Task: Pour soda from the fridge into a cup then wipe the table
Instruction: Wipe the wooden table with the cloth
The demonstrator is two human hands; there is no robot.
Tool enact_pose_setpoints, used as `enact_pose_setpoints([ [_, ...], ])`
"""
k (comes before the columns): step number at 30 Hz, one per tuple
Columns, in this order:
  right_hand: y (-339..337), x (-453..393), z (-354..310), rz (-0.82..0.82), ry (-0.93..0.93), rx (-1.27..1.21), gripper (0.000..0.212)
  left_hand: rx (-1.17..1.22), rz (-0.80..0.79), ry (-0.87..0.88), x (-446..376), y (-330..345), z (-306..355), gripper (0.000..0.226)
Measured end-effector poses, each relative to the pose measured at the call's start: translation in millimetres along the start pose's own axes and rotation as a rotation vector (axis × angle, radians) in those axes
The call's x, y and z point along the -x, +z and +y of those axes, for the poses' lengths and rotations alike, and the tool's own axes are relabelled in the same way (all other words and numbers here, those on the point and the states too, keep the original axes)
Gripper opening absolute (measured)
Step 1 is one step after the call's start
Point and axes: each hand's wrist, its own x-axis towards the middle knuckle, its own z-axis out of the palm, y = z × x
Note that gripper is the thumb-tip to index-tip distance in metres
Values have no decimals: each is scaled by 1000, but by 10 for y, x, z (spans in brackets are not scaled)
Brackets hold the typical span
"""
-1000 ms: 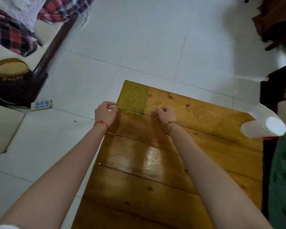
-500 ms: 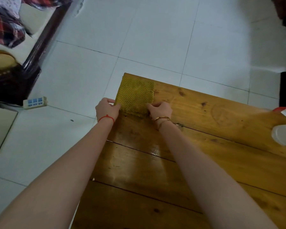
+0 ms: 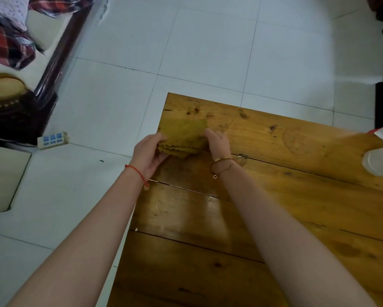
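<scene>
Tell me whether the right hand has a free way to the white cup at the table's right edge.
Probably yes. Bare tabletop lies between the right hand and the white cup, but that hand is holding the folded yellow cloth with the left hand.

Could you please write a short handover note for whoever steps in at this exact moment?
Left hand and right hand each grip one side of the folded yellow-green cloth, held at the far left corner of the wooden table. A white cup stands at the table's right edge; its contents can't be seen. No soda container is in view. Pouring cannot be confirmed from here. Left: wipe the tabletop with the cloth.
</scene>
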Motion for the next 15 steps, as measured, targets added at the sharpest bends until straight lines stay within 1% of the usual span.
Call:
enact_pose_setpoints([
  [1,-24,76,13,-8,44,-51,20,87,-35,-37,81,-10,-25,2],
  [3,-83,259,70,-17,169,-217,11,153,-76,-50,239,-16,-104,6],
  [5,-161,471,158,-26,267,-452,7,144,-110,-48,404,-1,-196,15],
  [7,-279,664,263,-28,286,-636,11,107,-140,-53,581,48,-305,26],
  [8,-354,762,315,-28,283,-677,11,76,-151,-51,677,84,-358,31],
  [10,-532,955,404,-5,280,-674,7,9,-192,-49,868,175,-470,42],
  [11,-625,1045,450,5,288,-664,9,-13,-231,-51,960,220,-529,47],
  [13,-812,1220,554,19,313,-674,25,-64,-322,-61,1145,309,-635,56],
  [15,-1008,1401,656,50,319,-694,29,-126,-384,-70,1310,393,-741,59],
])
